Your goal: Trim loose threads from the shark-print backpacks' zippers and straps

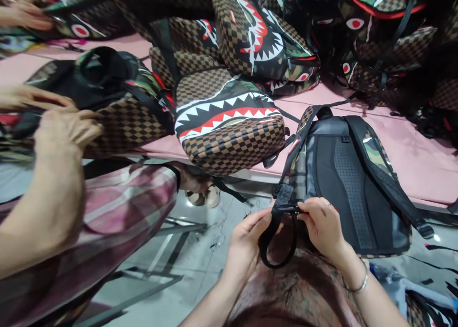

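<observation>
A backpack [343, 174] with a dark padded back panel lies back side up at the edge of the pink table. From its left side hangs a black strap [266, 246], bent into a loop below a black buckle [288, 207]. My left hand [248, 236] pinches the strap at the left end of the buckle. At the other end, my right hand [322, 224] grips the buckle between thumb and fingers. A ring and a bracelet show on my right hand and wrist. The fingers cover part of the buckle.
Checkered backpacks with shark mouths, one nearest [229, 122], crowd the pink table [425, 160]. At the left, a co-worker's hands [67, 122] work on another backpack [125, 122]. A metal frame [161, 270] stands on the tiled floor, with thread scraps about.
</observation>
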{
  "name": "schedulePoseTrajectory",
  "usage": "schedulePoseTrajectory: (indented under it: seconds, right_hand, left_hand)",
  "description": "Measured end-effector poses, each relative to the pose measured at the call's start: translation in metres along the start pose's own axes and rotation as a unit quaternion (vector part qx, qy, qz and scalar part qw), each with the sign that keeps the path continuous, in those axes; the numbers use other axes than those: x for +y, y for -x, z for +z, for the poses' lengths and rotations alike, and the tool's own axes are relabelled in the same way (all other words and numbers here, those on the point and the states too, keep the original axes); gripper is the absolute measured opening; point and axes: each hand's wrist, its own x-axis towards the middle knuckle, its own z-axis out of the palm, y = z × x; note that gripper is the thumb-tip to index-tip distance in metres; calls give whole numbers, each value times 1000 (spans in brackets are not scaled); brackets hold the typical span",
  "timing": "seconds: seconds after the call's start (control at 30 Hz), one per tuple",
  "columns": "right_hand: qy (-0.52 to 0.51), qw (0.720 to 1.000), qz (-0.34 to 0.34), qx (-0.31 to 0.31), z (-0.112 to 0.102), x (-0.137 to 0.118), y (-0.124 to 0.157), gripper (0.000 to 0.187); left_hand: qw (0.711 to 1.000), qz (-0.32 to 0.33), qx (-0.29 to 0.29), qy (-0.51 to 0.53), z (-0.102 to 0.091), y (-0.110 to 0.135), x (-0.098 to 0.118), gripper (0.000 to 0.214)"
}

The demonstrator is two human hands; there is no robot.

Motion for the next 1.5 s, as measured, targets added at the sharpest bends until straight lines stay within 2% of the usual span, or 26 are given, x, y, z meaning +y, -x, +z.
schedulePoseTrajectory:
  seconds: [0.33, 0.57, 0.77, 1.03, 1.13, 1.2, 1.23, 1.3, 1.37, 1.4, 1.43, 1.5]
  right_hand:
    - [-60, 996, 41, -59, -2, 5, 0, 17]
    - [-72, 994, 43, -72, -7, 5, -1, 19]
    - [-100, 991, 52, -67, -5, 1, 1, 20]
    - [-63, 994, 52, -70, 1, -4, 4, 17]
    - [-53, 996, 53, -58, 2, -6, 8, 19]
    - [-99, 992, 66, -30, 2, -6, 13, 18]
    - [-138, 987, 85, -6, 2, -5, 15, 16]
    - [-222, 959, 166, 55, 0, 1, 21, 12]
    - [-299, 905, 284, 104, -2, 9, 25, 14]
    - [-336, 873, 335, 116, -3, 13, 26, 17]
    - [-369, 842, 373, 122, -4, 16, 26, 20]
    - [-417, 804, 407, 120, -3, 21, 26, 25]
  left_hand:
    - [1000, -8, -13, -19, 5, -2, 0, 32]
    - [1000, -5, -22, -12, 0, -2, 6, 31]
    - [999, -17, -27, -12, 2, -2, 6, 31]
    - [998, 29, -31, -56, 4, 4, -4, 27]
    - [996, 44, -33, -69, -1, 4, -6, 25]
    - [996, 35, -52, -57, -10, 2, -1, 25]
    - [996, 27, -78, -38, -17, 0, 4, 22]
    - [984, 17, -177, 22, -33, -9, 17, 23]
    - [963, 10, -262, 54, -46, -22, 29, 40]
    - [963, 7, -266, 34, -49, -30, 33, 43]
    - [971, 11, -238, -10, -50, -39, 35, 43]
    - [979, 44, -131, -153, -46, -57, 32, 40]
